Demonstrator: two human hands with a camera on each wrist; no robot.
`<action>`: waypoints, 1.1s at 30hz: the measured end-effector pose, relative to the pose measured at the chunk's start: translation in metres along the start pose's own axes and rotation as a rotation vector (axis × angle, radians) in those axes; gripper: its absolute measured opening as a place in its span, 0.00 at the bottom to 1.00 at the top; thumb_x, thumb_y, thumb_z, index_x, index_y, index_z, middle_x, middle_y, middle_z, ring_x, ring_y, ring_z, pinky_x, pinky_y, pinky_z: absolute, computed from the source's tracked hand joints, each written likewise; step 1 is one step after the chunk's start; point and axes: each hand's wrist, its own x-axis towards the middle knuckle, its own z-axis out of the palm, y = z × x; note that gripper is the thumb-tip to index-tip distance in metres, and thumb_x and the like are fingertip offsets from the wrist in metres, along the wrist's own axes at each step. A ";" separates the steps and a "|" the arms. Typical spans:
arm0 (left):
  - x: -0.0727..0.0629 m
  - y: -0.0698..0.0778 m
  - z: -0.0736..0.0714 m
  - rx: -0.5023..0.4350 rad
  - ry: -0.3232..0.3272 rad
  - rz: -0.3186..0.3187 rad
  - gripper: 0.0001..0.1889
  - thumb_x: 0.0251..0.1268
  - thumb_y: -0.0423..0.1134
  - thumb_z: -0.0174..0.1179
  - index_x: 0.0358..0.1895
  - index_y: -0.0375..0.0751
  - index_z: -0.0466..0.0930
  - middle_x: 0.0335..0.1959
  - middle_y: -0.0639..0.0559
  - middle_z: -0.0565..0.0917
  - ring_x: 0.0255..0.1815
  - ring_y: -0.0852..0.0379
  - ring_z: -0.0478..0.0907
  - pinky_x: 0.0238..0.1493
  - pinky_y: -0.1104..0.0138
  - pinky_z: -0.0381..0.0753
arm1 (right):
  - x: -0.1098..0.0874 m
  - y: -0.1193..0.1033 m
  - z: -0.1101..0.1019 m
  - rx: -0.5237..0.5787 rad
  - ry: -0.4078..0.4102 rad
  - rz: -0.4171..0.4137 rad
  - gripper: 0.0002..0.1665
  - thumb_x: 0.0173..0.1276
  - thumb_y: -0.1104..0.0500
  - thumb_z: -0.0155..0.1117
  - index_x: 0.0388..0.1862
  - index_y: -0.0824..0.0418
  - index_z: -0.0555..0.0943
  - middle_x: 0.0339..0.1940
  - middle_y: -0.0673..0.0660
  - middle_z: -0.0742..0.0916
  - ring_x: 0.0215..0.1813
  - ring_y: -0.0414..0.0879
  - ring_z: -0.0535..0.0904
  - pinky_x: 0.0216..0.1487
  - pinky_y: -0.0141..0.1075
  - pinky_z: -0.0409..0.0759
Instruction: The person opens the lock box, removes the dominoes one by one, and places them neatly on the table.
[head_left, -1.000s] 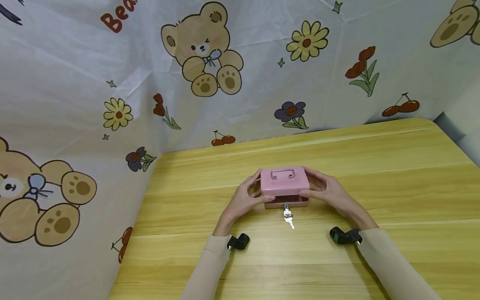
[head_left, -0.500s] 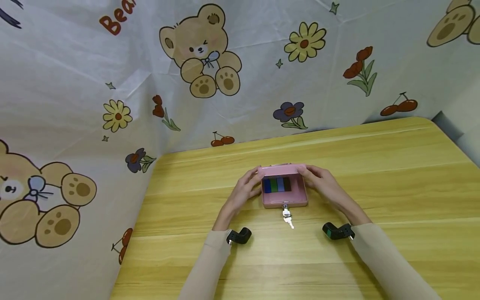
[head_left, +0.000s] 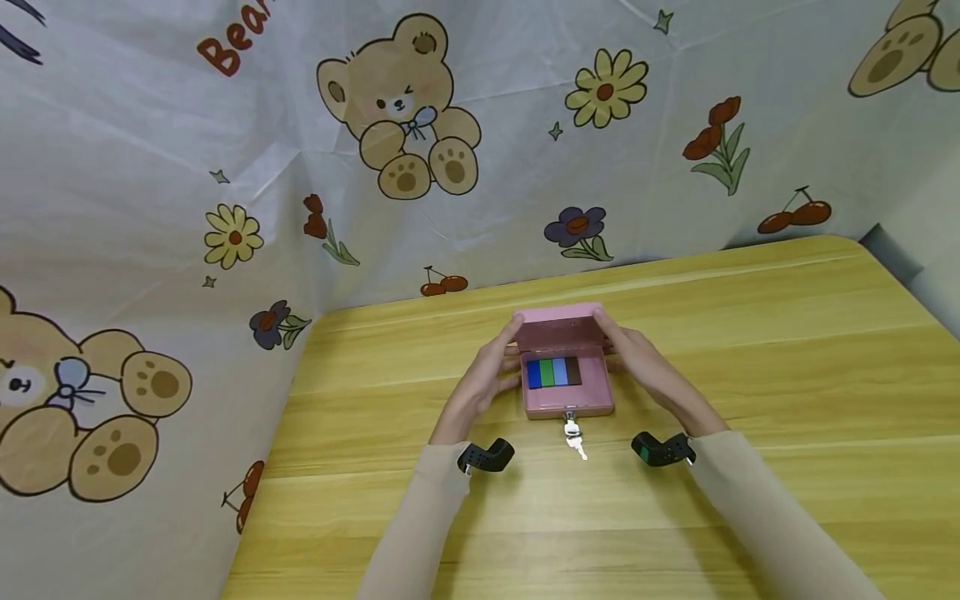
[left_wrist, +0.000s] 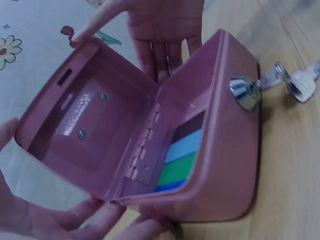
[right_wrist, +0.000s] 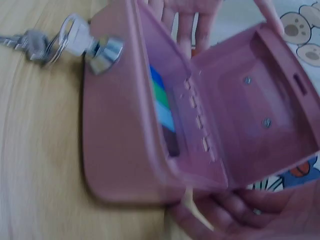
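A pink metal cash box (head_left: 570, 412) sits on the table with its lid (head_left: 561, 335) raised and tilted back. Inside, at the left, lie several coloured blocks (head_left: 554, 372) side by side: dark blue, green, light blue and brown. Keys (head_left: 574, 439) on a ring hang from the front lock (left_wrist: 246, 93). My left hand (head_left: 482, 379) is at the box's left side, thumb tip on the lid's left edge, fingers along the side. At the right side, my right hand (head_left: 648, 367) touches the lid's right corner with its thumb, fingers extended toward the back.
The wood-grain table (head_left: 375, 467) extends around the box on all sides. Behind it and to the left hangs a white cloth (head_left: 510, 175) printed with bears and flowers. Black wrist cameras (head_left: 487, 456) are strapped on both wrists.
The lid has swung up and back from nearly closed, and the coloured blocks inside have come into view. Both hands moved with it, thumbs going from the lid's front to its raised edge.
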 end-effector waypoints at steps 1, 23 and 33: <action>0.001 0.001 0.001 -0.003 0.003 -0.007 0.48 0.69 0.76 0.51 0.79 0.41 0.64 0.70 0.36 0.72 0.73 0.38 0.70 0.74 0.45 0.74 | 0.000 -0.002 0.001 -0.001 0.002 0.012 0.57 0.80 0.25 0.29 0.85 0.70 0.49 0.82 0.75 0.60 0.81 0.72 0.58 0.80 0.63 0.61; -0.007 -0.018 -0.003 0.144 -0.141 0.138 0.54 0.69 0.46 0.69 0.86 0.42 0.39 0.81 0.37 0.60 0.80 0.41 0.62 0.80 0.48 0.66 | -0.015 -0.010 0.001 0.061 0.127 0.033 0.54 0.84 0.30 0.25 0.81 0.78 0.53 0.77 0.79 0.65 0.78 0.72 0.62 0.77 0.59 0.70; -0.008 -0.038 -0.007 0.319 -0.171 0.264 0.79 0.36 0.16 0.80 0.86 0.49 0.29 0.81 0.39 0.57 0.81 0.41 0.57 0.82 0.55 0.62 | -0.038 -0.035 0.013 0.019 -0.003 -0.034 0.49 0.86 0.34 0.28 0.80 0.76 0.58 0.76 0.77 0.69 0.75 0.72 0.67 0.75 0.57 0.72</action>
